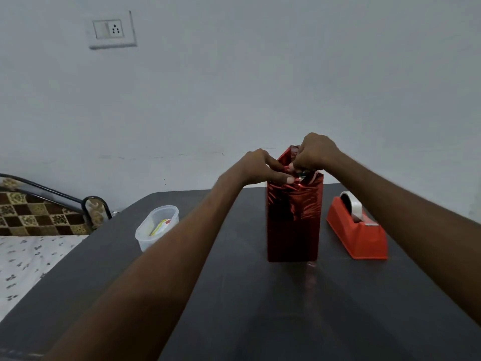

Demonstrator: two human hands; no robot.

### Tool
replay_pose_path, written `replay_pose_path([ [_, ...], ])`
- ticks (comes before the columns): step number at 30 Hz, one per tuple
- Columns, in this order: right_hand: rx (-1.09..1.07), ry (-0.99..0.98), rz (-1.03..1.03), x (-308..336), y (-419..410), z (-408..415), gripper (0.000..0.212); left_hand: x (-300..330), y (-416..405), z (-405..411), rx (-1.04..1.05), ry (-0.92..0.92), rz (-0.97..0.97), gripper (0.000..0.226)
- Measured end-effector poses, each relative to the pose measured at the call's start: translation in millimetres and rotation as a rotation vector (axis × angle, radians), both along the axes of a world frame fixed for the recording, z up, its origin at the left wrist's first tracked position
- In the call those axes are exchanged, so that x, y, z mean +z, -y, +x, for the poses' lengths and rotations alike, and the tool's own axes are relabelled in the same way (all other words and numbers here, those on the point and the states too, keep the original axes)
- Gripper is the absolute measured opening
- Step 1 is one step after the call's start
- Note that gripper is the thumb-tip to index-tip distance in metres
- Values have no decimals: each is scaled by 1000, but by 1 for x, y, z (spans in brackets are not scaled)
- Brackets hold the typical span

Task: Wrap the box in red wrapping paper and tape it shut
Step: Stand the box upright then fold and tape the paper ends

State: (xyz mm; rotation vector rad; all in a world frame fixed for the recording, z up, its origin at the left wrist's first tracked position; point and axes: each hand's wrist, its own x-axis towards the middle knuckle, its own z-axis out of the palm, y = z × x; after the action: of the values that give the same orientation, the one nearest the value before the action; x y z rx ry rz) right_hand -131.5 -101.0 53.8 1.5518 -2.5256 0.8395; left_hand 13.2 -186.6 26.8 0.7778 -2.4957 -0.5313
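- The wall (pixel 260 74) is plain and pale, with a switch plate (pixel 112 29) high on the left.
- The desk (pixel 286 308) is dark and carries everything below; its far edge meets the wall.
- A bed (pixel 33 256) lies left of the desk, with a white patterned sheet and a brown chequered cover by a dark metal rail.
- The box (pixel 293 222) stands upright near the middle of the desk, tall and narrow, its sides covered in shiny red paper (pixel 296 204) that is creased and still loose at the top.
- A red tape dispenser (pixel 358 235) sits just right of the box, apart from it, with a roll of clear tape in it.
- A clear tub (pixel 157 227) stands to the left of the box, well apart, with something yellow and white inside.
- The left hand (pixel 260 168) rests at the box's top left corner, its grip closed on the paper edge, thumb pressed on the fold.
- The right hand (pixel 316 152) is over the box top, fingers curled down, its grip pinching the paper's loose flap.
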Motion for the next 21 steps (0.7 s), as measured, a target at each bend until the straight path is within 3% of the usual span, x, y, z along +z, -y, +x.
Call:
replay_pose_path([
  [9, -71, -371, 33, -2, -7, 22, 34, 2, -2, 1, 4, 30, -24, 43],
  [12, -80, -390, -140, 2, -12, 18, 31, 2, -2, 2, 3, 30, -24, 43],
  [15, -113, -320, -374, 9, -16, 8, 38, 1, -1, 2, -6, 19, -18, 44],
  [17, -127, -202, -371, 11, -12, 3, 52, 1, -1, 1, -7, 16, -8, 44],
  [19, -122, -21, -173, 5, -10, 3, 77, 1, 0, 1, -10, 7, 8, 42],
  [21, -57, 257, 80, -4, -8, 2, 82, 0, -1, 3, -11, -10, 16, 41],
])
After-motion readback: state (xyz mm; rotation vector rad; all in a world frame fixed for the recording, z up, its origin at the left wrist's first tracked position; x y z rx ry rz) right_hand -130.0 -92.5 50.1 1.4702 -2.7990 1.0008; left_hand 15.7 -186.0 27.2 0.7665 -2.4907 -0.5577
